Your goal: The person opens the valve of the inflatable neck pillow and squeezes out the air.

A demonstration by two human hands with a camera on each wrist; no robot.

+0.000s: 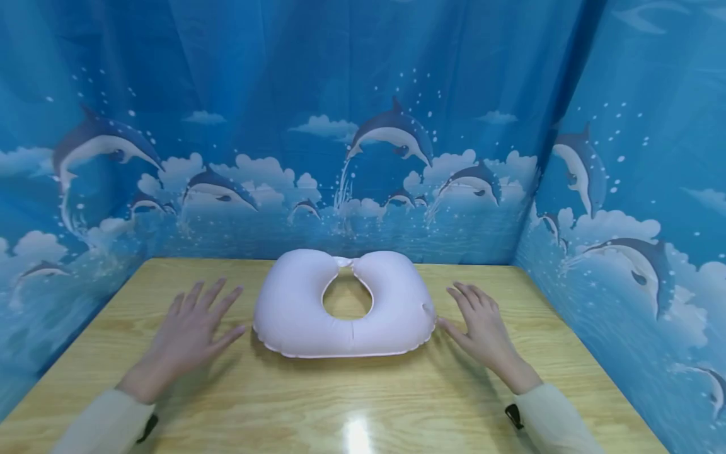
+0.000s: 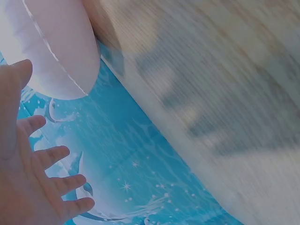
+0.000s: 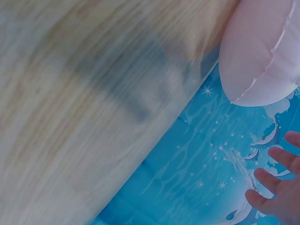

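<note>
A pale pink inflatable neck pillow, puffed up and U-shaped, lies on the wooden table with its opening toward the back curtain. A small clasp or strap bridges its two ends. On its left side my left hand hovers with fingers spread, apart from the pillow. My right hand is held at the other side, fingers extended, the thumb tip close to the pillow's edge near a small valve. In both wrist views the pillow's seamed side rises beyond the fingers, and neither hand holds anything.
The light wood table reaches back to a blue dolphin-print curtain, which also runs along the left and right sides. Both forearms wear pale sleeves with a dark strap beneath.
</note>
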